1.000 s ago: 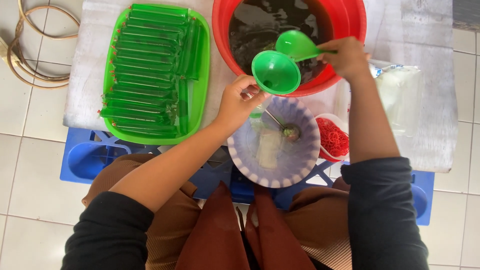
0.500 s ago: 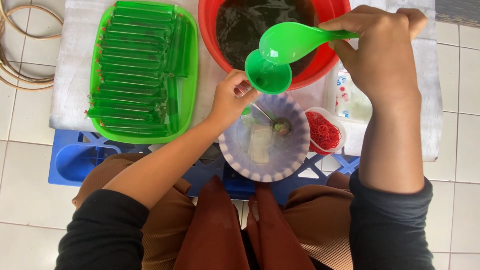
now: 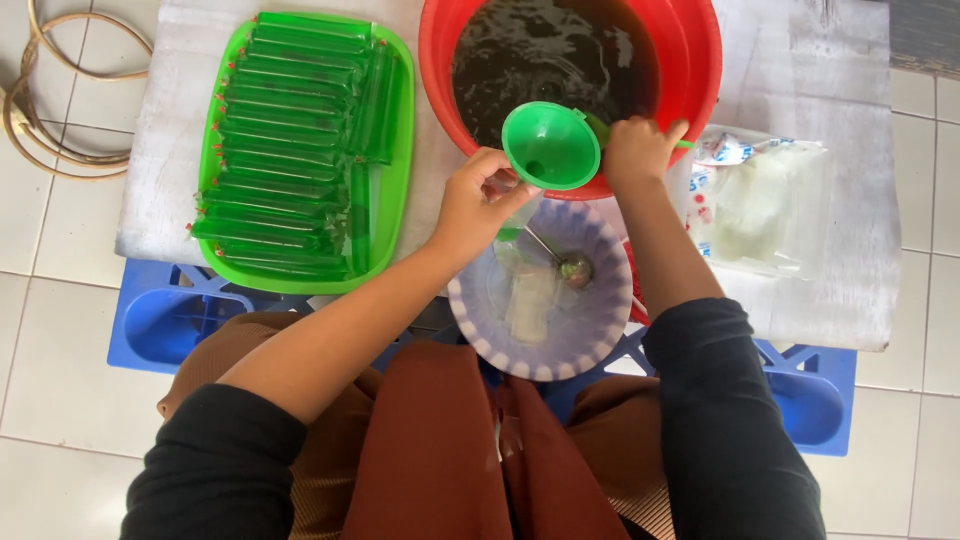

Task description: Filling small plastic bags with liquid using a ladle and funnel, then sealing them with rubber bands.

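I see the green funnel (image 3: 551, 146) upper centre of the frame, over the near rim of the red basin (image 3: 700, 60) of dark liquid. The left hand (image 3: 478, 203) is closed around what appears to be a thin clear bag under the spout; the right hand (image 3: 638, 150) grips a green ladle handle, its bowl hidden. Risk: the bag mouth slips off, spilling liquid into the lavender bowl (image 3: 540, 350) below. The tray of filled green tubes (image 3: 290, 150) sits upper left.
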